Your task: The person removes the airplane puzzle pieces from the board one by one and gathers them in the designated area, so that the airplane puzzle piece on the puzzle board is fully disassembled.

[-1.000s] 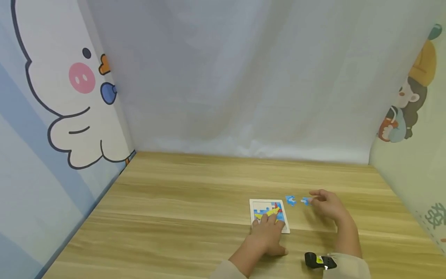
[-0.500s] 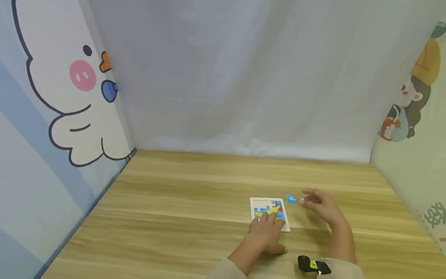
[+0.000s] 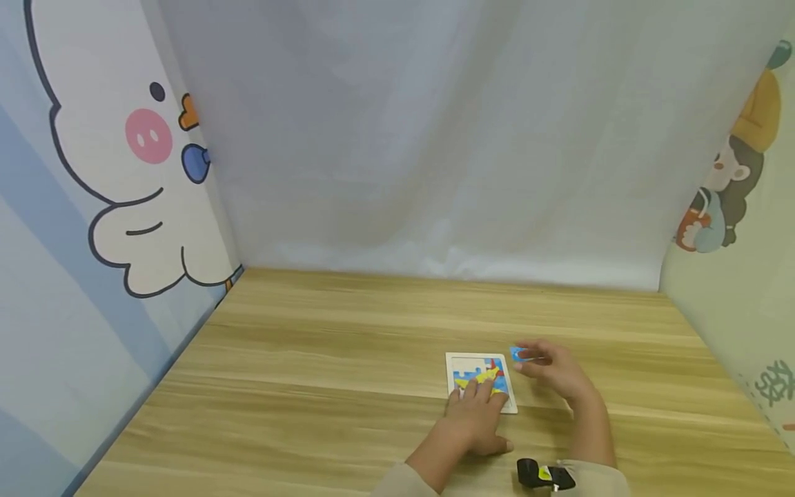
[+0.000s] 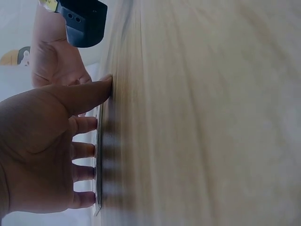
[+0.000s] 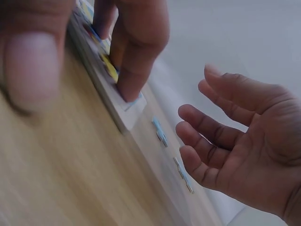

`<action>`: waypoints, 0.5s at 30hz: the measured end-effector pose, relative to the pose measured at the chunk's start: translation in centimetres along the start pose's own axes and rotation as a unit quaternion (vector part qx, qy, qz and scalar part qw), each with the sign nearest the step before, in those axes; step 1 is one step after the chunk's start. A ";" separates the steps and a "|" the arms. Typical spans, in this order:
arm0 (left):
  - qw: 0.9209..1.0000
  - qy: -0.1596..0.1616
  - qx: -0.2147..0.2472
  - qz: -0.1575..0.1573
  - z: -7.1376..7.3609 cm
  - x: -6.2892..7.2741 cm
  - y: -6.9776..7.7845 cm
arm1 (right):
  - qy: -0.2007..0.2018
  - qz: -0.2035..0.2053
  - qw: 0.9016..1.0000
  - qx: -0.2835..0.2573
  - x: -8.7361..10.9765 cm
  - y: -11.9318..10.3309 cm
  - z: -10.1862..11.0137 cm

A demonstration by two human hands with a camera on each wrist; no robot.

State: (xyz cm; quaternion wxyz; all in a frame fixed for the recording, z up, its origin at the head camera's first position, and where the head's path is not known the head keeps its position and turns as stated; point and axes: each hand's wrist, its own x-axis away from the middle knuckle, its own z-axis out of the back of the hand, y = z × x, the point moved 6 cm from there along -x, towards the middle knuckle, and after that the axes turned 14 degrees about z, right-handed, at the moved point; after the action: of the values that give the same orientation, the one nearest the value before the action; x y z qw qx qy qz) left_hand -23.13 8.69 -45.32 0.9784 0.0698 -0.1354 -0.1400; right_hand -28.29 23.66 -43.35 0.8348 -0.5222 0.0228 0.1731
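My left hand [image 3: 475,421] lies with its fingers spread on a square jigsaw puzzle [image 3: 493,373] in a white-framed tray, holding its near edge. The picture part shows blue, yellow and red; the upper-left area is bare board. In the left wrist view, the fingertips [image 4: 84,150] touch the thin tray edge. My right hand [image 3: 555,373] hovers just right of the tray, fingers loosely bent and nothing between them. Beneath it, a blue puzzle piece [image 5: 160,132] and a second piece [image 5: 183,174] lie on the table. In the head view, the hand hides most of them.
The wood-grain table [image 3: 279,393] extends widely to the left of the tray. A pale curtain [image 3: 422,172] hangs at its back edge, and cartoon-printed walls stand on both sides. A black wrist device [image 3: 543,474] sits at the right cuff.
My right hand has moved left, from beside the farther puzzle piece to over the one nearer the tray. The left hand has stayed on the puzzle.
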 end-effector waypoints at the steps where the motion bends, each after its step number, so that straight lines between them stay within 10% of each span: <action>1: 1.000 -0.001 0.000 0.001 0.0 0.0 0.0 | -0.001 0.000 1.000 -0.005 -0.1 0.0 -0.2; 15: 1.000 0.001 -0.005 -0.001 0.4 0.3 0.3 | -0.013 -0.034 0.999 -0.001 -1.0 1.2 -2.1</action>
State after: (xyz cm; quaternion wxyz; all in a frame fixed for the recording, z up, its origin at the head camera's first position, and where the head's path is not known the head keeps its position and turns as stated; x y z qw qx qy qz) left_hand -22.88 8.86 -44.84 0.9786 0.0651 -0.1340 -0.1420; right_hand -29.31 22.05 -45.11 0.8396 -0.5216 -0.0058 0.1512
